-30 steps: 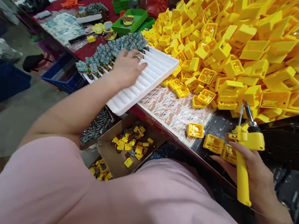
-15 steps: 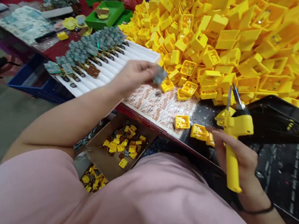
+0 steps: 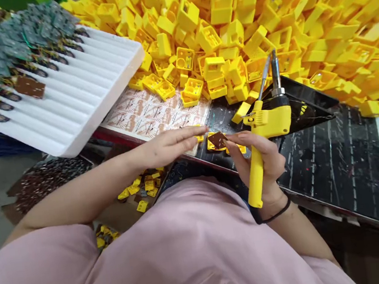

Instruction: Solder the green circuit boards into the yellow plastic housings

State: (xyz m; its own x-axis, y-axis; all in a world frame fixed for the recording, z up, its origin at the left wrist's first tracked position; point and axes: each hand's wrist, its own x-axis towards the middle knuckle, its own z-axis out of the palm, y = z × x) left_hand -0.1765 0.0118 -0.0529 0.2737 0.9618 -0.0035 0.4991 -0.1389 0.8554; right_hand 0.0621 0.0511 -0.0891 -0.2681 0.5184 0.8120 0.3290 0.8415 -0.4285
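My right hand (image 3: 264,158) is closed around a yellow soldering gun (image 3: 272,121), its metal tip pointing up and away. Its thumb and forefinger also touch a small brown circuit board (image 3: 218,140), tilted over an open yellow plastic casing (image 3: 212,147) near the table edge. My left hand (image 3: 172,145) lies flat with fingers stretched out, partly covering another yellow casing (image 3: 200,138). I cannot make out anything held beneath its fingers. A further yellow casing (image 3: 240,148) sits partly hidden behind my right fingertips.
A large heap of yellow casings (image 3: 221,9) fills the back. On the left, a white ribbed foam tray (image 3: 96,56) carries rows of grey wired parts (image 3: 1,45) and a brown board (image 3: 30,86). A black holder (image 3: 303,95) stands behind the gun. Below are loose yellow pieces (image 3: 142,206).
My left hand has come from beside the foam tray to the casings at the table edge; the grey part it held no longer shows. A brown board now appears at my right fingertips.
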